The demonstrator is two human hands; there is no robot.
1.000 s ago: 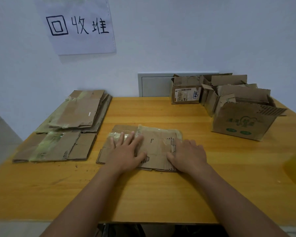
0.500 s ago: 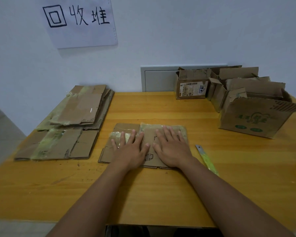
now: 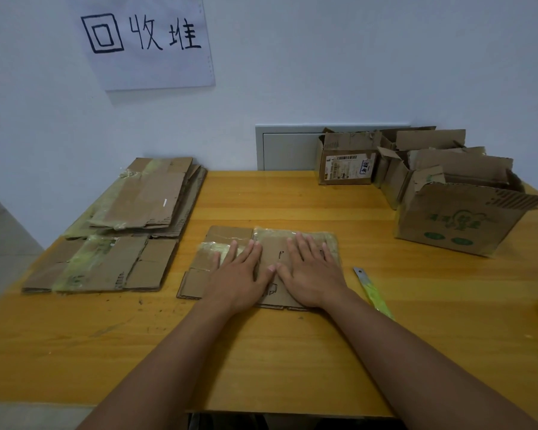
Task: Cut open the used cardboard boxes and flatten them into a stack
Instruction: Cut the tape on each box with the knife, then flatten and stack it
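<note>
Two bare hands press flat on a flattened cardboard box (image 3: 263,262) at the centre of the frame; the left hand (image 3: 241,274) lies palm down with fingers spread over the taped left half, and the right hand (image 3: 311,274) lies palm down beside it with fingers straight, the two thumbs nearly touching; neither hand grips anything. The flattened box rests on a wooden table (image 3: 292,352), its left flap still glossy with clear tape; just right of the right wrist a utility knife (image 3: 372,291) with a yellow-green handle lies on the tabletop, apart from the cardboard. At the left of the frame sits a stack of flattened boxes (image 3: 151,200), with another flattened sheet (image 3: 103,265) lying nearer the camera in front of it, both streaked with yellowish tape. At the upper right, several open boxes (image 3: 416,169) stand clustered against the wall, the nearest being a box with green print (image 3: 457,225), its flaps raised. On the wall at the upper left hangs a white paper sign (image 3: 146,41) with handwritten characters; a grey wall panel (image 3: 288,147) shows behind the table.
</note>
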